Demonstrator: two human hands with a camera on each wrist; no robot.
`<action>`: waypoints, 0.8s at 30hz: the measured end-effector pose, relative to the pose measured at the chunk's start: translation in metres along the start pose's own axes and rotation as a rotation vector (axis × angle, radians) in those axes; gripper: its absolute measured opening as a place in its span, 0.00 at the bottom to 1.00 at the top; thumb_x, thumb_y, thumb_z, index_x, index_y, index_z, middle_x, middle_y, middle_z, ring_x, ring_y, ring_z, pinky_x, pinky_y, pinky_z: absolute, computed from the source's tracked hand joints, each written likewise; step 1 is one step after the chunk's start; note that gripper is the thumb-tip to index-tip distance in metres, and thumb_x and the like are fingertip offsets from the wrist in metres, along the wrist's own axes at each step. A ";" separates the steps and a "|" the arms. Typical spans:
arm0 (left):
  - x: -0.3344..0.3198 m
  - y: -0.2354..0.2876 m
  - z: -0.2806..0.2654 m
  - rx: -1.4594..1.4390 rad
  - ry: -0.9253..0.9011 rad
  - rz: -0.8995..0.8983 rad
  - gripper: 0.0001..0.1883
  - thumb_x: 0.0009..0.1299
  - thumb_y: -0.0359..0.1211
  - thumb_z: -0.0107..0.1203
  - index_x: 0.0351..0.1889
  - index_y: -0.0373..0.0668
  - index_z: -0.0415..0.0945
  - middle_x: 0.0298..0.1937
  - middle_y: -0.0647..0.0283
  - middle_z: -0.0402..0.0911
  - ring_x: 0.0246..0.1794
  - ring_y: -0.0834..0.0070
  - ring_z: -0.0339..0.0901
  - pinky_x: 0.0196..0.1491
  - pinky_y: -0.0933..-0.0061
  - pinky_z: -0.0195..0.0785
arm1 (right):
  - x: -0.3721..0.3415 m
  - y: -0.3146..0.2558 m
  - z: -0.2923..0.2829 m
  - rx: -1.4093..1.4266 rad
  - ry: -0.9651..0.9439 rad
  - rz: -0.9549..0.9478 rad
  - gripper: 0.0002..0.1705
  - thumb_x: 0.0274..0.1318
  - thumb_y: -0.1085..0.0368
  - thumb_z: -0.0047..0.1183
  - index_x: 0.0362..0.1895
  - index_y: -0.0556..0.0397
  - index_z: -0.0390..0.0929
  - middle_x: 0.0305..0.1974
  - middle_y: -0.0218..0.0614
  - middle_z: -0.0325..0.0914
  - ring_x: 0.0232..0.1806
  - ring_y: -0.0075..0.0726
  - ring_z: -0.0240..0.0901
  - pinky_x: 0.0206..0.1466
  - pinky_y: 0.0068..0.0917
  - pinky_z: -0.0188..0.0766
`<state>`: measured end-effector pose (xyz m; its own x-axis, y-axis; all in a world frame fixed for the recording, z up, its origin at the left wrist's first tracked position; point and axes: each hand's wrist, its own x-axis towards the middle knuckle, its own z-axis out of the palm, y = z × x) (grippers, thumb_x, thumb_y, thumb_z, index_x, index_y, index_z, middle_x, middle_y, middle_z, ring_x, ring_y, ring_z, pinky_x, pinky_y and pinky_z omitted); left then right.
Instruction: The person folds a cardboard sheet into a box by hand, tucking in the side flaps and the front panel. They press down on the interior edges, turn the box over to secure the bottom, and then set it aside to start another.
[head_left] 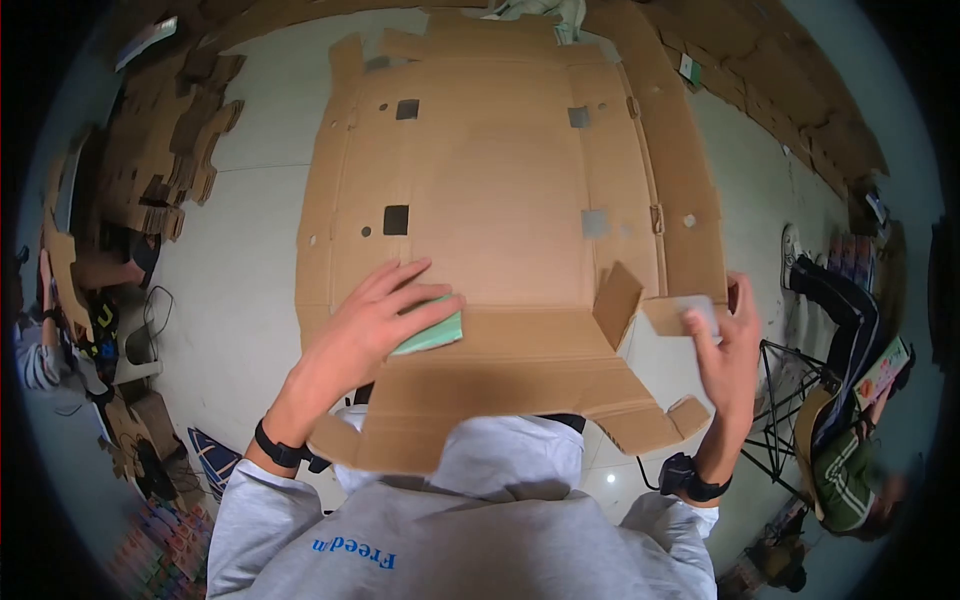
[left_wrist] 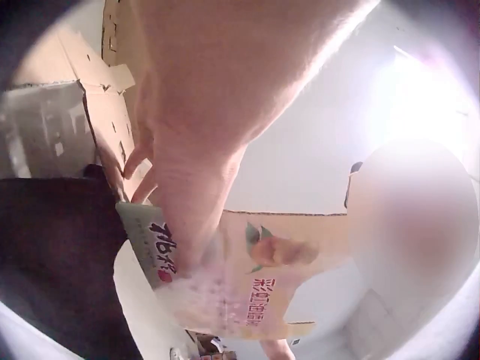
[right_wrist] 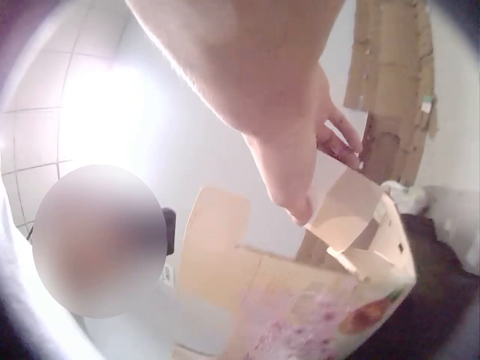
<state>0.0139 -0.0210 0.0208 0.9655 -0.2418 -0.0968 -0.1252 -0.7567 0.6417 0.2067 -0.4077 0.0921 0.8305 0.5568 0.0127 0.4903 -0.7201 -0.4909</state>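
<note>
A large partly folded cardboard box (head_left: 500, 190) lies in front of me, brown inside up, with square and round cut-outs. Its near panel (head_left: 490, 385) stands toward my body; fruit and lettering are printed on its outer face (left_wrist: 259, 289). My left hand (head_left: 385, 315) grips a green-printed flap (head_left: 435, 328) at the near left corner, fingers over it and thumb largely hidden in the head view. At the near right corner, my right hand (head_left: 728, 345) pinches a small side flap (head_left: 672, 316) between thumb and fingers. A brown tab (head_left: 618, 300) stands up beside it.
Stacked flat cardboard (head_left: 185, 140) lies at the left, and more cardboard (head_left: 800, 90) runs along the far right. A seated person (head_left: 850, 450) is at the right, near a black metal frame (head_left: 775, 420). Another person (head_left: 45, 350) shows at the left edge.
</note>
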 end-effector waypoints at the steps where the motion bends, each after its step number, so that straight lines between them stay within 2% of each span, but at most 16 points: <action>1: 0.001 0.005 -0.003 -0.030 -0.016 0.004 0.29 0.70 0.39 0.66 0.71 0.51 0.81 0.70 0.60 0.83 0.81 0.47 0.69 0.82 0.42 0.62 | -0.004 -0.013 -0.002 -0.083 -0.001 -0.058 0.22 0.53 0.59 0.77 0.45 0.64 0.90 0.51 0.49 0.79 0.48 0.56 0.80 0.51 0.44 0.79; 2: 0.002 0.010 -0.007 -0.062 -0.032 0.003 0.29 0.70 0.40 0.65 0.71 0.50 0.82 0.70 0.60 0.84 0.81 0.48 0.70 0.82 0.42 0.62 | -0.005 -0.025 -0.001 -0.166 -0.007 -0.119 0.23 0.52 0.57 0.78 0.43 0.63 0.90 0.49 0.50 0.79 0.45 0.57 0.81 0.47 0.44 0.79; 3: 0.003 0.014 -0.009 -0.076 -0.046 0.025 0.30 0.69 0.41 0.66 0.71 0.49 0.82 0.68 0.60 0.84 0.81 0.47 0.70 0.82 0.42 0.62 | -0.004 -0.039 0.005 -0.202 0.046 -0.188 0.26 0.49 0.50 0.81 0.30 0.61 0.86 0.41 0.50 0.75 0.33 0.54 0.76 0.33 0.44 0.74; 6: -0.001 0.022 -0.019 -0.119 -0.087 0.065 0.31 0.66 0.44 0.69 0.69 0.48 0.83 0.65 0.60 0.85 0.80 0.47 0.70 0.81 0.43 0.61 | -0.012 -0.073 0.006 -0.315 0.013 -0.292 0.33 0.41 0.46 0.84 0.21 0.57 0.75 0.37 0.47 0.71 0.29 0.45 0.70 0.25 0.38 0.65; 7: -0.006 0.024 -0.022 -0.139 -0.101 0.059 0.32 0.65 0.45 0.70 0.68 0.48 0.84 0.64 0.60 0.85 0.80 0.47 0.70 0.81 0.43 0.61 | -0.012 -0.070 0.009 -0.358 0.108 -0.401 0.44 0.43 0.31 0.80 0.17 0.52 0.65 0.30 0.39 0.63 0.24 0.39 0.60 0.21 0.32 0.55; 10: -0.026 0.024 -0.033 -0.241 -0.125 0.042 0.32 0.63 0.46 0.71 0.66 0.48 0.85 0.62 0.59 0.85 0.79 0.47 0.71 0.81 0.42 0.60 | -0.028 -0.070 0.005 -0.372 0.125 -0.508 0.51 0.51 0.15 0.65 0.17 0.50 0.62 0.24 0.32 0.54 0.19 0.36 0.53 0.19 0.30 0.47; 11: -0.032 0.022 -0.035 -0.283 -0.131 0.039 0.31 0.63 0.47 0.72 0.65 0.49 0.86 0.62 0.59 0.85 0.79 0.48 0.71 0.82 0.42 0.60 | -0.031 -0.062 0.009 -0.321 0.188 -0.549 0.56 0.51 0.05 0.50 0.16 0.47 0.57 0.22 0.28 0.46 0.16 0.33 0.45 0.18 0.28 0.40; 14: -0.046 0.009 -0.028 -0.420 -0.099 0.012 0.32 0.61 0.46 0.73 0.65 0.48 0.86 0.62 0.58 0.84 0.79 0.47 0.71 0.82 0.45 0.60 | -0.039 -0.057 0.017 -0.413 0.191 -0.544 0.58 0.48 0.02 0.41 0.18 0.49 0.62 0.23 0.30 0.48 0.17 0.37 0.49 0.20 0.32 0.43; 15: -0.043 0.007 -0.025 -0.409 -0.099 -0.001 0.32 0.61 0.46 0.73 0.65 0.47 0.86 0.63 0.58 0.84 0.79 0.47 0.70 0.81 0.45 0.60 | -0.035 -0.056 0.022 -0.421 0.198 -0.540 0.54 0.53 0.07 0.45 0.17 0.48 0.57 0.23 0.30 0.45 0.16 0.35 0.47 0.19 0.32 0.42; 18: -0.039 0.005 -0.010 -0.403 -0.094 -0.044 0.33 0.62 0.45 0.73 0.66 0.47 0.85 0.65 0.57 0.83 0.80 0.46 0.69 0.82 0.46 0.59 | -0.035 -0.038 0.037 -0.479 0.220 -0.512 0.50 0.55 0.16 0.61 0.17 0.44 0.53 0.22 0.29 0.46 0.16 0.34 0.47 0.18 0.31 0.42; 19: -0.038 0.003 -0.003 -0.424 -0.096 -0.061 0.33 0.63 0.44 0.72 0.67 0.47 0.85 0.67 0.58 0.83 0.81 0.47 0.68 0.83 0.46 0.58 | -0.036 -0.035 0.042 -0.515 0.230 -0.456 0.45 0.57 0.26 0.68 0.18 0.44 0.56 0.21 0.29 0.49 0.16 0.34 0.52 0.18 0.33 0.46; 22: -0.035 0.003 0.016 -0.411 -0.046 -0.125 0.33 0.64 0.43 0.72 0.69 0.48 0.84 0.73 0.58 0.79 0.83 0.46 0.64 0.84 0.46 0.56 | -0.039 -0.027 0.063 -0.560 0.238 -0.361 0.42 0.55 0.31 0.72 0.18 0.44 0.57 0.21 0.29 0.54 0.16 0.34 0.56 0.19 0.35 0.50; 23: -0.035 0.003 0.021 -0.392 -0.027 -0.154 0.32 0.65 0.43 0.72 0.69 0.49 0.84 0.75 0.58 0.78 0.84 0.45 0.63 0.84 0.46 0.56 | -0.039 -0.029 0.064 -0.480 0.176 -0.381 0.34 0.54 0.37 0.76 0.22 0.45 0.69 0.21 0.28 0.56 0.16 0.33 0.58 0.19 0.35 0.54; 24: -0.034 -0.001 0.025 -0.375 -0.007 -0.126 0.31 0.65 0.43 0.72 0.68 0.49 0.84 0.77 0.56 0.76 0.85 0.46 0.62 0.84 0.46 0.56 | -0.037 -0.035 0.067 -0.458 0.165 -0.363 0.30 0.55 0.39 0.77 0.27 0.45 0.74 0.21 0.28 0.57 0.16 0.33 0.58 0.19 0.34 0.55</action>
<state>-0.0242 -0.0278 0.0044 0.9662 -0.1666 -0.1966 0.0872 -0.5065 0.8578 0.1408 -0.3753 0.0505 0.6009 0.7553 0.2617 0.7835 -0.6214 -0.0059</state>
